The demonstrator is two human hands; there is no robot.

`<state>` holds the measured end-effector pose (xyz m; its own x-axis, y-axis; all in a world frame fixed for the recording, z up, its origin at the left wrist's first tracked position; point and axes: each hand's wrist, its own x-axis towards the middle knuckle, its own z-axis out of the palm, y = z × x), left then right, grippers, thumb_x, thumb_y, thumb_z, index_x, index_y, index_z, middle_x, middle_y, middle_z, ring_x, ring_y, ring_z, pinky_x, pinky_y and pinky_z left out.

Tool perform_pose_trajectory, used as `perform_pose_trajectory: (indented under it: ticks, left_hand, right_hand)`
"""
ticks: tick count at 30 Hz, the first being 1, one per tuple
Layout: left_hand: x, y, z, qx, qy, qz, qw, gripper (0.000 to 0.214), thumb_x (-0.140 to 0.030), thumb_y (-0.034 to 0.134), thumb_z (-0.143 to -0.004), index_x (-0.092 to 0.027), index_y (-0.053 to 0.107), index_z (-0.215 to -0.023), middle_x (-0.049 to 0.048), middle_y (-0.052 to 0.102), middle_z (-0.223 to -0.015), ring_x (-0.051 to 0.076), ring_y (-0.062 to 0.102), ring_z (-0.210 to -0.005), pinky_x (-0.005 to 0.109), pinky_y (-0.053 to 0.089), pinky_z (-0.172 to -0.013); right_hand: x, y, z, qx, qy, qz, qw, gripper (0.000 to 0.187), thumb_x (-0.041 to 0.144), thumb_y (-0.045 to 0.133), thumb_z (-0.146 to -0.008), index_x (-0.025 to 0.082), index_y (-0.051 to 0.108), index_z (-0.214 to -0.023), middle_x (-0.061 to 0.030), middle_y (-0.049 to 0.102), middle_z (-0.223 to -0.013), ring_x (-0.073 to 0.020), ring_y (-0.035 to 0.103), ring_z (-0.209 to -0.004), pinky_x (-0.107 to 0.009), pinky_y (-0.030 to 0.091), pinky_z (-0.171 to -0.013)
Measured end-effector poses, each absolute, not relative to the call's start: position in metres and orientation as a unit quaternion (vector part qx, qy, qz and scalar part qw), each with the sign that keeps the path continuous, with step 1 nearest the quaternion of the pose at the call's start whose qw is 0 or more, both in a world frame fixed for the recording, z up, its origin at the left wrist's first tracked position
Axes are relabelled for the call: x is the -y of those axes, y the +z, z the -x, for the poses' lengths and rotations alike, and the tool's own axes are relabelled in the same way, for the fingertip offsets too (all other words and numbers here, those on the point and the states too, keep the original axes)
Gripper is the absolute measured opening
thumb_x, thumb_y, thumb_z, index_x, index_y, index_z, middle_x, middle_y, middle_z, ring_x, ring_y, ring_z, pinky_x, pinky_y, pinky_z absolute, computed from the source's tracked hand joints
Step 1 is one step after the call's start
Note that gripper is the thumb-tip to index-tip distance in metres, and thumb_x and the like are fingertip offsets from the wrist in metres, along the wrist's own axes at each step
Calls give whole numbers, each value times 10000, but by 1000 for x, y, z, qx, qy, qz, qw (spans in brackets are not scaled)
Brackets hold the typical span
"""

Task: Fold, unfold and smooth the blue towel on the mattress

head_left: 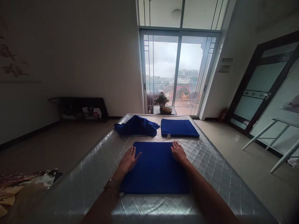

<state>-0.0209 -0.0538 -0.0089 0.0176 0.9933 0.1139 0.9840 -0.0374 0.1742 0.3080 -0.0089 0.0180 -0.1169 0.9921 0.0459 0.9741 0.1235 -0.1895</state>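
1. Blue cloth [155, 168], laid out as a flat, smooth rectangle, lies directly before me on a silver quilted surface [210, 177].
2. My left hand [129, 159] rests on its left edge near the far corner, thumb spread inward, grasping nothing.
3. My right hand [179, 151] lies flat at the far right corner, fingers together, likewise without a grip.
4. Beyond, a crumpled blue heap [136, 126] sits left, and a neatly folded blue piece [179, 128] right.

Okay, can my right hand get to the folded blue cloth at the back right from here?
Probably yes: the right hand lies at the far right corner of the nearer cloth, and only silver quilting shows between it and the folded blue cloth.
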Motion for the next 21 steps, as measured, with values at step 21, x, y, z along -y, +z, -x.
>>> perform_pose_trajectory:
  ticks: [21]
  left_hand:
    - [2, 1, -183, -512, 138, -845, 69, 710, -571, 116, -1040, -167, 362, -1570, 127, 359, -1629, 258, 275, -1532, 483, 222, -1251]
  right_hand:
    - [4, 1, -317, 767, 42, 634, 92, 603, 264, 287, -1019, 52, 293, -1583, -129, 233, -1664, -224, 184, -1549, -375, 152, -1248]
